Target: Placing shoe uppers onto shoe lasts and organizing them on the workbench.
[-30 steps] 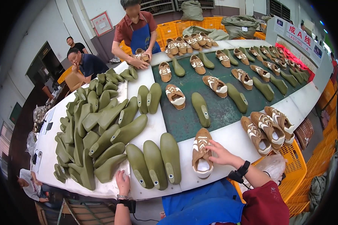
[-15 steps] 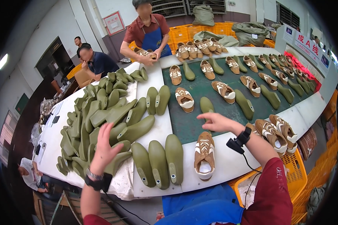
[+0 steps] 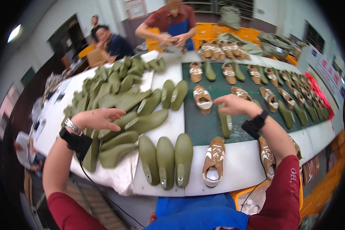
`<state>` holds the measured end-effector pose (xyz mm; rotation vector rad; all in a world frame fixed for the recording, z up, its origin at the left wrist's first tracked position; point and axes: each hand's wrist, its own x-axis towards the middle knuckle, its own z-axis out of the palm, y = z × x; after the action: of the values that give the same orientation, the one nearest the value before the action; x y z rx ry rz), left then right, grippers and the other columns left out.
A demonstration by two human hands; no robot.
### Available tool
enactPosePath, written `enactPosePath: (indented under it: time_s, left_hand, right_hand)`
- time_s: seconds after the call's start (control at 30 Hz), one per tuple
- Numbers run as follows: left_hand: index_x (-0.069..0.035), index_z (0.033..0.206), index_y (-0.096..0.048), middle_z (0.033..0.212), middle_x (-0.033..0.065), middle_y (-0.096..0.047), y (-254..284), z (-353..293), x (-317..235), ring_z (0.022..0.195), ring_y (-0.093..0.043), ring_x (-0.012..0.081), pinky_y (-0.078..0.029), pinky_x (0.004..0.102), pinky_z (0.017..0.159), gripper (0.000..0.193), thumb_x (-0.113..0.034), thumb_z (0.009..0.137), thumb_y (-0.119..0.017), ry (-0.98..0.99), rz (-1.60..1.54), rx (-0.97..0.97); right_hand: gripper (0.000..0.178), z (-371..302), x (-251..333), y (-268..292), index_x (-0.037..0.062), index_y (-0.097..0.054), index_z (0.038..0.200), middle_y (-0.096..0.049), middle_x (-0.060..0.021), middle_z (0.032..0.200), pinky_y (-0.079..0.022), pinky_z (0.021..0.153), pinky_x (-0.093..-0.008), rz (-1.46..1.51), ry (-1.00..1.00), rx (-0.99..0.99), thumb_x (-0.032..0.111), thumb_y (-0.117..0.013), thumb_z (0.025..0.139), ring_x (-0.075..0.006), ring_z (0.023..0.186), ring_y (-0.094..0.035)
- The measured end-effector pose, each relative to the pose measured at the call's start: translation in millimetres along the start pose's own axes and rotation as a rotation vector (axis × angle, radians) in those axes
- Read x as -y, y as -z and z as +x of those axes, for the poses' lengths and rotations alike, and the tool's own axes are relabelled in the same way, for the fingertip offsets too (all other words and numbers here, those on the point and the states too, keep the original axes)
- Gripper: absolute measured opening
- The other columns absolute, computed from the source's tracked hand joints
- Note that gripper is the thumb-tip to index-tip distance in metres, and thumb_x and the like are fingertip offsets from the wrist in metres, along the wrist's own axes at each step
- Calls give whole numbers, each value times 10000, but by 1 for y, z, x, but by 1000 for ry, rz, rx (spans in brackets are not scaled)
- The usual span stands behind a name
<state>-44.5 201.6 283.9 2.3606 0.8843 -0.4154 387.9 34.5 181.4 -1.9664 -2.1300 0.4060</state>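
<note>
The smooth foot-shaped form (image 3: 226, 125) lies on the green mat (image 3: 203, 130), partly hidden by the right hand (image 3: 235, 104), which hangs palm down with fingers loosely parted, while the left hand (image 3: 97, 119), thumb and fingers spread, hovers over the heap of rounded green forms (image 3: 115, 100), and a suede-looking brown shoe (image 3: 214, 157) stands near.

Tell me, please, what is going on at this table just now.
A person's empty left hand is over a heap of olive-green, foot-shaped lasts. The right hand is at another olive-green last on the flat dark-green surface; contact is unclear. Three lasts lie beside a brown-and-white laced shoe at the near edge. Opposite, a co-worker handles something blurred.
</note>
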Motion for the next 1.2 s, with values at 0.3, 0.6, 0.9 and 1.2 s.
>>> enactPosePath:
  time_s: [0.3,0.6,0.9,1.2]
  left_hand:
    - [-81,1318,-462,1151,191,-607,-199,-267,197,1091,-580,291,-465,372,912,888,-394,564,-811,696,318,352]
    - [-114,1085,-643,1121,96,-635,-303,-721,230,1057,-599,240,-478,362,874,523,-333,628,-776,1481,365,454]
    - [-64,1348,-435,1301,179,-503,-85,-515,206,1230,-464,227,-353,301,1017,520,-287,900,-573,801,105,-860]
    - [-29,1464,-69,1462,257,-222,-93,47,25,1367,-223,314,-236,412,1087,1044,-636,787,-583,-15,-637,-642]
  right_hand:
    - [338,-28,15,-35,19,-559,1171,-625,-76,949,-497,741,-274,171,15,81,35,-592,835,-136,815,-597]
    - [332,-24,56,-52,-1,-549,1164,-580,-66,904,-483,751,-283,150,111,188,11,-547,832,-141,807,-575]
    - [461,-44,34,-53,75,-471,1307,-593,-130,1096,-482,838,-302,168,211,-37,74,-578,859,-179,932,-604]
    - [676,43,24,-67,55,-418,1344,-558,-133,1098,-471,777,-296,342,205,-372,338,-702,801,-164,912,-550]
